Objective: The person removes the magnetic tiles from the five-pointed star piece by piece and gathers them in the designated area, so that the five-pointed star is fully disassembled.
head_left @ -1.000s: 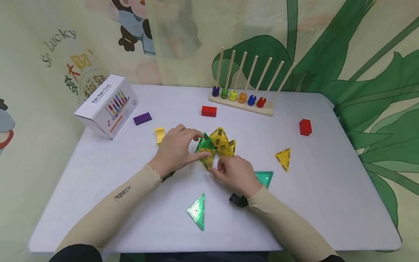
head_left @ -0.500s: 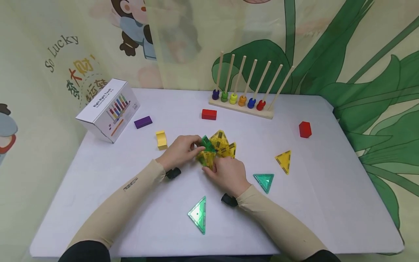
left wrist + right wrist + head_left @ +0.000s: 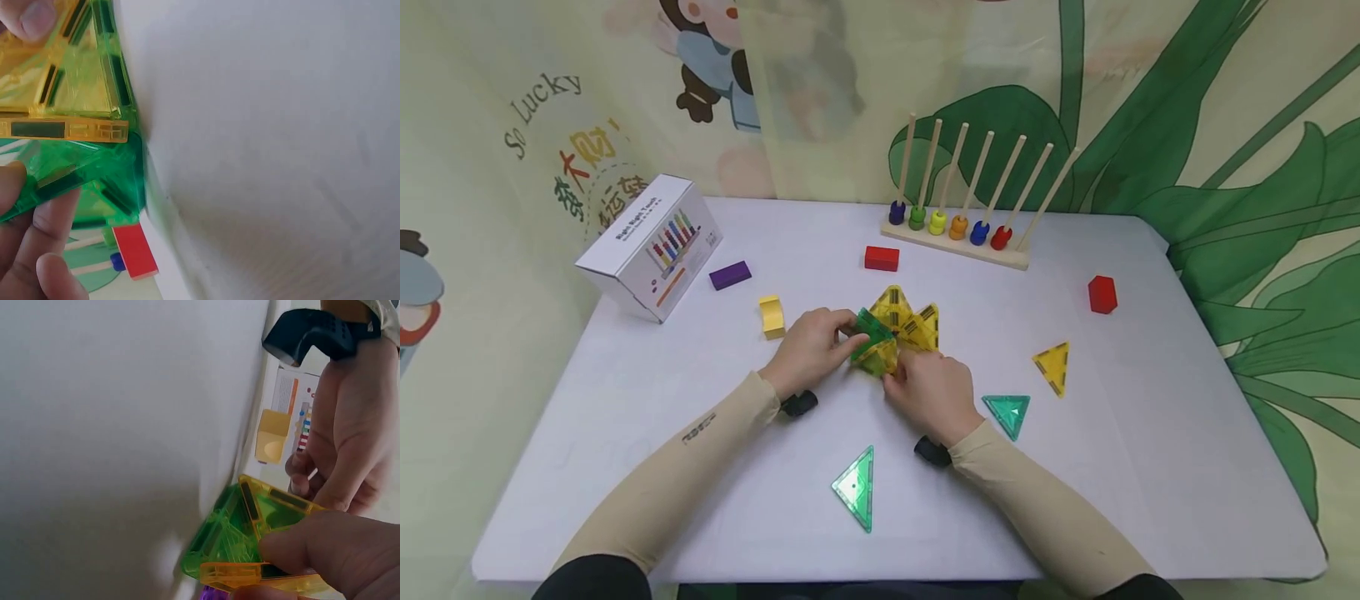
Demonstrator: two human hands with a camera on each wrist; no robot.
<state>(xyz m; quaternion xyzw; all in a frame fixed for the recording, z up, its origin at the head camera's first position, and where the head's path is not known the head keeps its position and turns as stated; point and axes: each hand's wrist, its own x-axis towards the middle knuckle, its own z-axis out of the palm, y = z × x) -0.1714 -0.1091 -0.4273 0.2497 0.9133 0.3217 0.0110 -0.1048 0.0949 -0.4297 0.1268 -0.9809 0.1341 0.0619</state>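
A cluster of see-through yellow [image 3: 917, 327] and green [image 3: 874, 327] triangular magnetic tiles stands in the middle of the table. My left hand [image 3: 816, 348] is at its left side, pinching a green tile [image 3: 59, 183] between thumb and fingers. At the cluster's near side, my right hand [image 3: 934, 392] pinches a yellow tile [image 3: 275, 497], thumb laid on its face. In the right wrist view, green tiles [image 3: 215, 534] lean right beside that yellow one. The cluster's near edge is partly hidden behind the right hand.
Loose tiles lie nearby: a long green triangle [image 3: 857, 488], a smaller green triangle [image 3: 1007, 414] and a yellow triangle [image 3: 1053, 367]. Farther out are red [image 3: 882, 258], purple [image 3: 730, 275] and yellow [image 3: 771, 317] blocks, a red hexagonal block [image 3: 1102, 295], a white box [image 3: 651, 250] and a peg stand [image 3: 955, 242].
My left hand, earlier spread across the green and yellow tiles, has drawn in to pinch the green edge. My right hand shifted left, then slightly back; the small green triangle became fully visible.
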